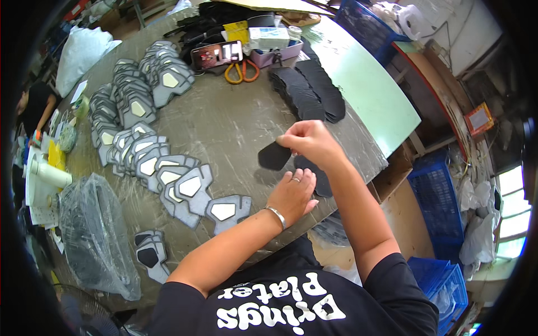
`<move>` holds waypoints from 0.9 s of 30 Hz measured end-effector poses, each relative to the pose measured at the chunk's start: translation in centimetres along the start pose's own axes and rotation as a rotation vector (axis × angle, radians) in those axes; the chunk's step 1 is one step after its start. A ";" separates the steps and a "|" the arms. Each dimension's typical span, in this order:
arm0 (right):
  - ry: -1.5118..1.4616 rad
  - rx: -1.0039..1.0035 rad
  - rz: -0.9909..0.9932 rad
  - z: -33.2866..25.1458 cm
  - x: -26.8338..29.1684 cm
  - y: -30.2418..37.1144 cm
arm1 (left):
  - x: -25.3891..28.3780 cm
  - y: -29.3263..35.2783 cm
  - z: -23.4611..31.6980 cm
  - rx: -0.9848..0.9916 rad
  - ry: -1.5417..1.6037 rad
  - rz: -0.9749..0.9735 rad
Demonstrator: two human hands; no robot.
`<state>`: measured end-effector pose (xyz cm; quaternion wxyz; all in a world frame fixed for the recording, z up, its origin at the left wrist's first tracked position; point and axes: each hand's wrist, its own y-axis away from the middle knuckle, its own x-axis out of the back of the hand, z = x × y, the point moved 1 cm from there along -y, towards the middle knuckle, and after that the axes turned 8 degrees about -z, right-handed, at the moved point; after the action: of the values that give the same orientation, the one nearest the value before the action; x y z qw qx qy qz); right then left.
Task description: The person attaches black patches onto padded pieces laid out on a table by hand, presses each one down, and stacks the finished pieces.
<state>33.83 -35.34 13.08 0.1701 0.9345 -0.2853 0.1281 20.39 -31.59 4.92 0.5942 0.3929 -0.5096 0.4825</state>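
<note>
My right hand pinches a black, roughly pentagonal fabric patch by its upper right corner and holds it just over the table. Close below it, my left hand lies flat with fingers stretched out, a ring and a bracelet on it. Its fingertips rest at the edge of another dark rounded piece, partly covered by the hand and right forearm. To the left, a grey pad with a pale centre patch ends a curved row of overlapping grey pads. A grey pad with a black centre lies apart.
Black pieces are stacked in two rows at the far right. Behind are orange-handled scissors, a propped phone and a purple box. A clear plastic bag lies left; blue crates stand right. A person is far left.
</note>
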 end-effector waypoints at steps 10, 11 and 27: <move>-0.401 -0.006 0.214 5.5 -2.5 6.7 | 3.7 13.4 -2.6 0.276 0.277 0.257; -0.411 -0.048 0.188 6.2 -3.6 7.2 | 4.0 15.4 -3.6 0.363 0.315 0.245; -0.254 -0.079 -0.114 4.3 -10.7 7.6 | 1.8 21.1 -1.5 0.446 0.333 0.252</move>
<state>21.46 -37.74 7.45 0.1762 0.9504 -0.2560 -0.0121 0.19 -25.05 5.90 0.5042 0.3629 -0.3312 0.7102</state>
